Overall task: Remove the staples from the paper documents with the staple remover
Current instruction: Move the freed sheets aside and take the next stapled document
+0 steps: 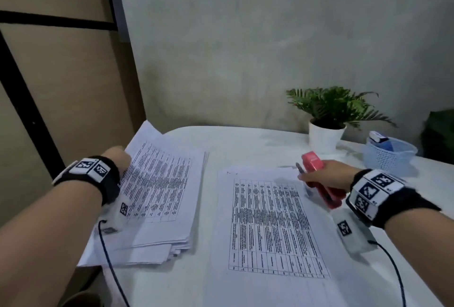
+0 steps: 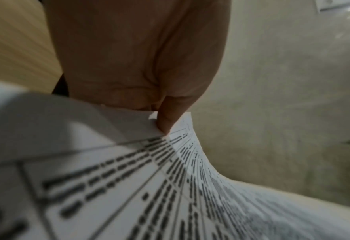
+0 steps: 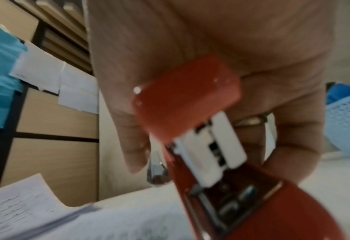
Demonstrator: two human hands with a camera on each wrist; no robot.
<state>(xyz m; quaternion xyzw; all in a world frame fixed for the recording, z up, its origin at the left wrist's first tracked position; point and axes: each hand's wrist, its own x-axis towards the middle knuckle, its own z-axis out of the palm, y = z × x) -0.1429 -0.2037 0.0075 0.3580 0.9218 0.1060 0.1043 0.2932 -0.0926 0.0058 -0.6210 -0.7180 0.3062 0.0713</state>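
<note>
A stack of printed table documents (image 1: 159, 191) lies at the table's left. My left hand (image 1: 118, 159) pinches the far left corner of its top sheets (image 2: 159, 155) and lifts them, thumb on the printed side. A single printed document (image 1: 267, 228) lies flat in the middle. Above its far right corner my right hand (image 1: 326, 178) grips a red stapler-style staple remover (image 1: 317, 178), its metal tongue (image 3: 156, 172) sticking out by the fingers. The red body (image 3: 188, 100) fills the right wrist view.
A white pot with a green plant (image 1: 326, 132) stands at the back right by the wall. A pale blue perforated basket (image 1: 388, 154) holding a blue box sits right of it. The white table (image 1: 245, 144) ends at the left near a beige cabinet (image 1: 61, 100).
</note>
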